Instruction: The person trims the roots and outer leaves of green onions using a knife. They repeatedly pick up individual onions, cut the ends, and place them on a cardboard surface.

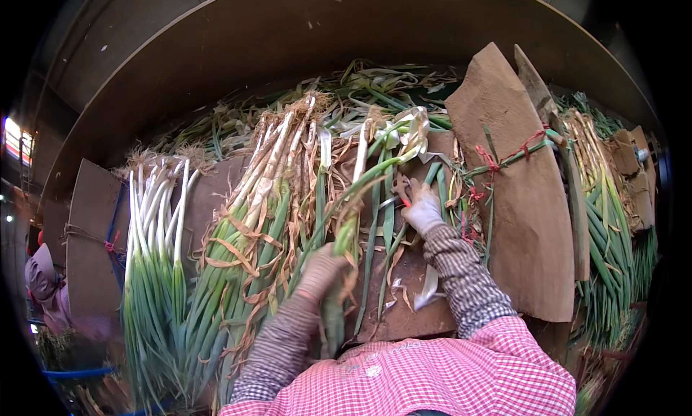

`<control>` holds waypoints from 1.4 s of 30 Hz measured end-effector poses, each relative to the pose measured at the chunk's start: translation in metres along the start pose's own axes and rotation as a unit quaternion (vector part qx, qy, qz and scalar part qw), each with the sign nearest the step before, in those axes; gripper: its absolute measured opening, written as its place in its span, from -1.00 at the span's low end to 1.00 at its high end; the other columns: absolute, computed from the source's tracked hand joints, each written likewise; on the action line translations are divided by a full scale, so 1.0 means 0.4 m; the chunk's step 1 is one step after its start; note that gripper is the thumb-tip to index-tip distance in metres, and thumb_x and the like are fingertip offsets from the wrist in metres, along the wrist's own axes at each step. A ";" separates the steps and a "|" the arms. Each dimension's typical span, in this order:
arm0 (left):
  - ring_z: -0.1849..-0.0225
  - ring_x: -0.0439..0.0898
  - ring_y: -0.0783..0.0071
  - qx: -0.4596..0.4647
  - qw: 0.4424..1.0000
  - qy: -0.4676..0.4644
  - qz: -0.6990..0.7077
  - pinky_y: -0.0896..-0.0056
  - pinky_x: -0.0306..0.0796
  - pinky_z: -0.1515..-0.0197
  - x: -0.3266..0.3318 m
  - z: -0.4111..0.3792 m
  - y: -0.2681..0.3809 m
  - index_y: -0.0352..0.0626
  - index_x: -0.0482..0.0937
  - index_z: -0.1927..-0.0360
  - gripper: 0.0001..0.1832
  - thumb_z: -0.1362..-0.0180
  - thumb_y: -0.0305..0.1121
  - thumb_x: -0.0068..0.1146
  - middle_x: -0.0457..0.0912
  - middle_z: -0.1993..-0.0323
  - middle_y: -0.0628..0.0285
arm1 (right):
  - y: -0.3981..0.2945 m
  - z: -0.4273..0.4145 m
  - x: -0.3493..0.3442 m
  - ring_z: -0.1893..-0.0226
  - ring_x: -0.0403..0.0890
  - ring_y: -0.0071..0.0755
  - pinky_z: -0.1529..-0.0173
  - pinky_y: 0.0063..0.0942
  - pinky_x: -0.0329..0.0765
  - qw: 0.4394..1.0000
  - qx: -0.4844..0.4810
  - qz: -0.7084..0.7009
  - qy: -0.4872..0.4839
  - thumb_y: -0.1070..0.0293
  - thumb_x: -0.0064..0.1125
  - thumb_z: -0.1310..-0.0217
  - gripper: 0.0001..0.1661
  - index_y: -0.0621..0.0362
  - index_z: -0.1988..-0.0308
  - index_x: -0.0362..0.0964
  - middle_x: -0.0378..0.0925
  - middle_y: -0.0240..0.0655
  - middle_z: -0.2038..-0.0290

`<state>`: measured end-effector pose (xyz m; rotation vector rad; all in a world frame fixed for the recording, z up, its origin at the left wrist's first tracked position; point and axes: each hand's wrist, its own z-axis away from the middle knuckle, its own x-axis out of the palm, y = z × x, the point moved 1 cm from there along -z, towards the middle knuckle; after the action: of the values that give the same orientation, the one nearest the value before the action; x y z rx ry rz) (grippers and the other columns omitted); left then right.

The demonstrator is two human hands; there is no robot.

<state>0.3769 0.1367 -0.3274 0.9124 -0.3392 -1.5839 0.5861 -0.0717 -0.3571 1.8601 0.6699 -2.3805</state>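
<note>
My left hand (323,270), in a worn glove, grips a green onion (346,235) by its green leaves; motion blurs this part. My right hand (424,209), also gloved, is closed around a small tool (403,190) with a red part; its exact kind is unclear. Peeled, loose leaves (413,138) hang just above the right hand. To the left of my left hand lies a heap of unpeeled green onions (265,194) with dry brown skins and roots pointing away from me. Farther left are cleaned green onions (157,216) with white stems.
A brown board (513,210), tied with red string, stands at the right. More green onions (600,221) lie beyond it. Another board (92,243) stands at the left, near a hooded person (46,281). Discarded leaves (378,86) pile up below a curved wall (324,32).
</note>
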 end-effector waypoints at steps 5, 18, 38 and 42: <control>0.16 0.60 0.29 0.112 0.940 0.012 0.323 0.35 0.47 0.03 0.001 -0.109 -0.090 -0.28 0.51 -0.18 -0.50 -0.19 -0.26 0.16 0.64 0.18 0.11 | -0.121 0.320 -0.064 0.43 0.68 -0.23 0.32 -0.26 0.69 0.980 -0.158 -0.077 -0.093 0.25 0.23 -0.16 -0.32 -0.01 -0.28 0.29 0.64 -0.13 0.21; -0.38 0.36 0.24 0.194 0.939 0.067 0.274 0.37 0.23 -0.41 0.020 -0.081 -0.056 -0.15 0.15 -0.55 -0.14 -0.14 -0.54 0.19 0.34 -0.43 0.06 | -0.133 0.335 0.037 0.04 0.64 0.07 -0.02 0.00 0.50 0.965 -0.193 -0.065 -0.163 0.15 0.33 0.02 0.03 0.23 -0.41 0.14 0.59 0.02 0.09; 0.20 0.66 0.02 0.203 0.937 0.209 -0.192 0.09 0.52 0.11 0.058 -0.011 -0.015 0.10 0.58 -0.24 -0.59 -0.31 -0.36 0.09 0.63 0.19 -0.07 | -0.239 -0.121 -0.011 0.31 0.68 -0.19 0.25 -0.14 0.68 0.981 -0.119 -0.057 -0.144 0.11 0.09 -0.32 -0.35 0.09 -0.32 0.26 0.62 -0.13 0.27; 0.27 0.63 -0.05 0.172 0.929 0.191 -0.268 -0.01 0.49 0.20 0.086 0.003 -0.009 0.12 0.56 -0.25 -0.59 -0.32 -0.29 0.11 0.60 0.26 -0.05 | -0.213 0.038 -0.043 0.36 0.65 -0.15 0.10 -0.06 0.59 0.974 -0.181 -0.029 -0.130 0.21 0.14 -0.25 -0.31 0.38 -0.25 0.23 0.57 -0.11 0.30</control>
<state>0.3745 0.1052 -0.3414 1.6646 -0.0885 -1.8127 0.5519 -0.0039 -0.3125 1.3739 1.0555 -2.2829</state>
